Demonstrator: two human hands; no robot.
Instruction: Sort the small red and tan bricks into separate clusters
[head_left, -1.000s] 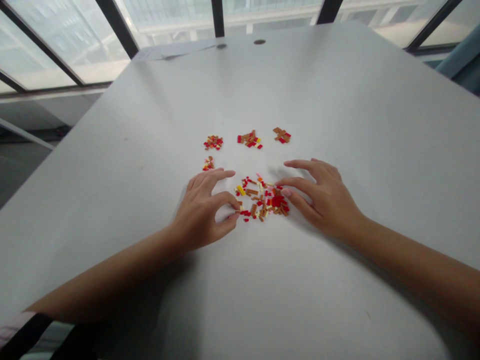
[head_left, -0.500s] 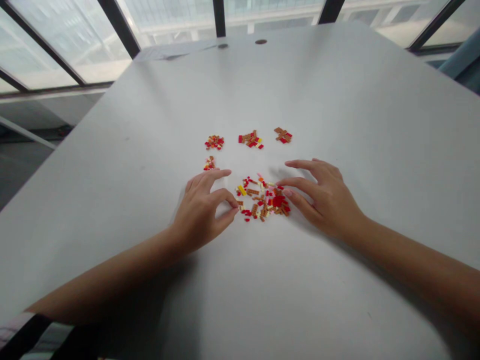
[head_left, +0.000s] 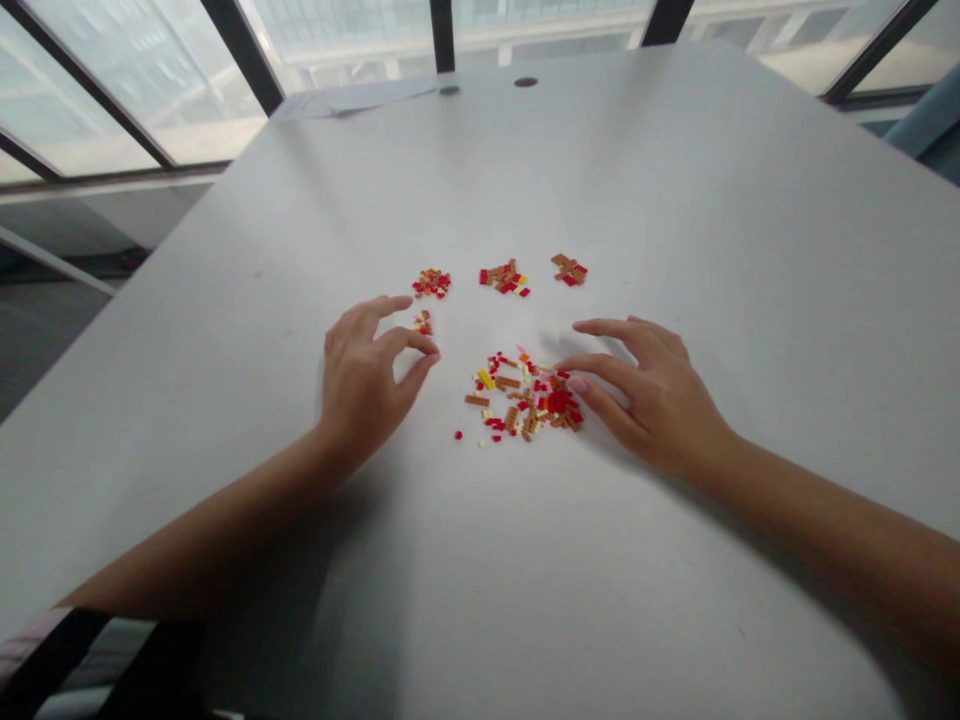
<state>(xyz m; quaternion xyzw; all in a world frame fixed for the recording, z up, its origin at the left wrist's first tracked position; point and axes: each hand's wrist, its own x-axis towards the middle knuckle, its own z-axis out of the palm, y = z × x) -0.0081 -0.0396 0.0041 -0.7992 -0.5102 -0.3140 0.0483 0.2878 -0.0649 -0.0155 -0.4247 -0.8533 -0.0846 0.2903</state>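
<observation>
A loose pile of small building bricks point(head_left: 511, 415) in red, brown, cream and yellow lies mid-table. My left hand point(head_left: 367, 370) hovers left of it, thumb and index fingertip pinched together; whatever they hold is too small to make out. Just beyond that pinch is a small cluster of mixed bricks point(head_left: 424, 323), partly covered by the fingers. My right hand point(head_left: 645, 390) rests at the pile's right edge with fingers spread, its thumb and index tips near a red brick point(head_left: 559, 401). One brown brick point(head_left: 477, 400) lies at the pile's left side.
Farther back sit three sorted groups: small red and orange bricks point(head_left: 432, 284), brown and red plates point(head_left: 505, 278) and brown tiles point(head_left: 570, 270). The white table point(head_left: 675, 200) reaches to windows, with papers point(head_left: 352, 100) at its far left edge.
My left hand has moved from the pile's left edge up and left to the small cluster, still pinched. A red brick and the brown brick now show uncovered. My right hand has stayed put.
</observation>
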